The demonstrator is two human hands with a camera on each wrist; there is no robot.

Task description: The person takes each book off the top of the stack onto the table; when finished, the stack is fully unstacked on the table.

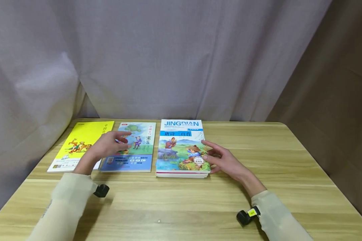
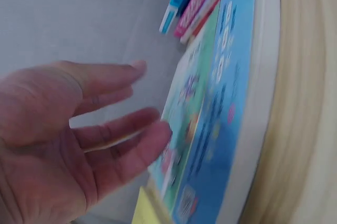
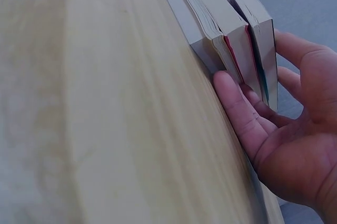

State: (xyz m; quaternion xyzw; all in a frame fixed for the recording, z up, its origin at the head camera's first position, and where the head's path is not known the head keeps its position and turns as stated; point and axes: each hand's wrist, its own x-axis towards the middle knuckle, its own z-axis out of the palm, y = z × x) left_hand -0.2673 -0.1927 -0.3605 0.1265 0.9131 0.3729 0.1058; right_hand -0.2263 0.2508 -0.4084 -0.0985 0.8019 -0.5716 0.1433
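My left hand [image 1: 108, 144] hovers over the pale green and blue picture-cover book [image 1: 140, 164], its fingers apart and holding nothing. In the left wrist view that hand [image 2: 68, 134] shows its palm and spread fingers, with the book's blue cover [image 2: 216, 134] beside them. A yellow book [image 1: 78, 134] lies to the left, partly hidden by the wrist. To the right is a stack of several books [image 1: 181, 160], topped by one lettered JINGDIAN. Beside its right edge, my right hand [image 1: 226, 162] has fingertips at the stack; in the right wrist view the hand [image 3: 300, 134] is at the page-edge corner [image 3: 231, 50].
All the books lie on a wood-grain table [image 1: 181, 207]. A grey curtain [image 1: 144, 60] hangs behind the table's back edge and continues along the right side. A small black camera [image 1: 102, 190] sits on the left wrist, another black camera [image 1: 245, 217] on the right.
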